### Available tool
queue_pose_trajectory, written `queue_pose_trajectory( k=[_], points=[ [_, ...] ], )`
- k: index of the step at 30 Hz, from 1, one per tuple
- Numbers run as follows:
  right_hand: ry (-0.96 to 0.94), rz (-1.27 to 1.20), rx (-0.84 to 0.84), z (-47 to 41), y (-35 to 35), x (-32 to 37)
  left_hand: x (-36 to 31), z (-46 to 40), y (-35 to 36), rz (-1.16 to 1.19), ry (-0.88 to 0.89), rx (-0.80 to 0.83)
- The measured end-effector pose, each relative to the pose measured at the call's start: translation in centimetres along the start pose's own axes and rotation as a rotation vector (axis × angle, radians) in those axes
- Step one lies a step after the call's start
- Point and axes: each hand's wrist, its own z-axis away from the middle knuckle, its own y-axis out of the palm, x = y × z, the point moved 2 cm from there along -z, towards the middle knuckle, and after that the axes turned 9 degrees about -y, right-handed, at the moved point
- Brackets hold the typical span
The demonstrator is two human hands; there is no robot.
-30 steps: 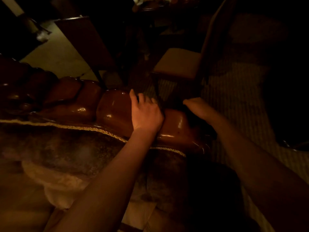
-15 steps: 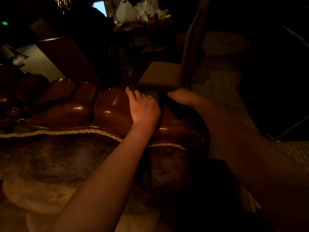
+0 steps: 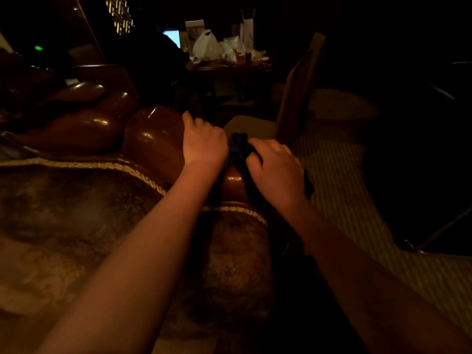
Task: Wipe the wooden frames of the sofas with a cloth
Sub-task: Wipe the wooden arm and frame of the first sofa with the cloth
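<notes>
The sofa's carved, glossy wooden frame (image 3: pixel 150 139) runs from the left to the middle of the dim view, above a patterned cushion with a rope trim (image 3: pixel 132 172). My left hand (image 3: pixel 203 143) rests curled over the top of the frame's end. Right beside it, my right hand (image 3: pixel 275 169) presses a dark cloth (image 3: pixel 238 146) against the end of the frame; the cloth bunches up between the two hands and hangs below the right palm.
A wooden chair (image 3: pixel 296 98) with a padded seat stands just beyond the sofa's end. Farther back is a table (image 3: pixel 229 67) crowded with bags and bottles. Striped carpet (image 3: pixel 339 180) lies to the right.
My right hand has come back up over the frame's end toward me, bringing the dark cloth into sight. The left hand stayed on the frame. The view tilted upward.
</notes>
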Motion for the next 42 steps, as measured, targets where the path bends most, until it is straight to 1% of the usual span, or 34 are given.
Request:
queue_pose_trajectory(
  k=[2,4,5,7,8,10,11,12,16,18,19,21,23,25,27,29,30,31,33,35,37,38,40,41,42],
  points=[
    [0.103,-0.144,-0.002,0.4,0.0,-2.4,-0.3,0.6,-0.3,0.166,-0.008,-0.046],
    [0.258,-0.334,-0.031,2.3,0.1,-4.7,-1.3,1.8,-0.3,0.434,-0.08,-0.053],
    [0.3,-0.39,-0.062,3.7,0.1,-4.9,-2.0,2.5,-0.1,0.599,-0.13,-0.03],
    [0.3,-0.401,-0.128,6.3,0.2,-4.4,-3.0,3.3,0.1,0.884,-0.248,0.01],
    [0.283,-0.386,-0.158,6.8,0.3,-4.0,-3.3,3.3,0.1,0.956,-0.298,-0.005],
    [0.281,-0.363,-0.193,6.0,0.3,-3.5,-3.4,3.5,0.0,0.936,-0.32,-0.043],
    [0.311,-0.348,-0.166,4.7,0.4,-3.8,-3.4,3.5,0.0,0.907,-0.309,-0.057],
    [0.349,-0.354,-0.11,3.0,0.6,-4.5,-3.4,3.5,-0.1,0.882,-0.293,-0.067],
    [0.399,-0.488,0.102,-2.8,2.4,-8.3,-3.6,3.4,0.0,0.808,-0.256,-0.049],
    [0.442,-0.536,0.118,-3.3,3.0,-9.3,-3.6,3.2,0.1,0.778,-0.246,-0.018],
    [0.44,-0.541,0.094,-2.7,2.8,-9.3,-3.7,3.2,0.1,0.77,-0.247,-0.008],
    [0.389,-0.519,-0.011,0.0,1.9,-8.3,-3.7,3.4,0.1,0.773,-0.258,-0.004],
    [0.3,-0.466,-0.136,4.1,0.9,-5.7,-3.7,3.4,0.1,0.775,-0.276,-0.001],
    [0.2,-0.398,-0.219,7.1,0.9,-2.9,-3.8,3.3,0.1,0.767,-0.289,0.002],
    [0.159,-0.303,-0.283,7.2,1.3,-1.8,-3.8,3.3,0.2,0.766,-0.302,-0.005],
    [0.13,-0.284,-0.302,5.1,0.9,-2.1,-3.8,3.4,0.1,0.783,-0.305,-0.012],
    [0.118,-0.292,-0.261,3.7,0.6,-2.4,-3.8,3.4,0.1,0.792,-0.31,-0.012],
    [0.129,-0.297,-0.182,2.1,0.5,-3.1,-3.7,3.3,0.1,0.798,-0.318,-0.011],
    [0.212,-0.352,0.008,-1.3,1.0,-5.1,-3.6,3.4,0.2,0.812,-0.323,-0.013],
    [0.299,-0.488,0.169,-4.1,1.4,-6.3,-3.6,3.4,0.2,0.829,-0.317,-0.018],
    [0.341,-0.523,0.329,-6.2,1.9,-6.7,-3.6,3.5,0.2,0.849,-0.315,-0.028],
    [0.334,-0.514,0.375,-6.9,2.0,-6.6,-3.6,3.5,0.1,0.864,-0.318,-0.037],
    [0.32,-0.586,0.405,-8.2,2.1,-5.8,-3.5,3.5,0.0,0.9,-0.32,-0.062],
    [0.296,-0.629,0.421,-8.8,2.1,-5.0,-3.5,3.5,-0.1,0.919,-0.316,-0.072],
    [0.252,-0.643,0.471,-9.3,2.2,-4.3,-3.4,3.5,-0.1,0.936,-0.311,-0.081]
  ],
)
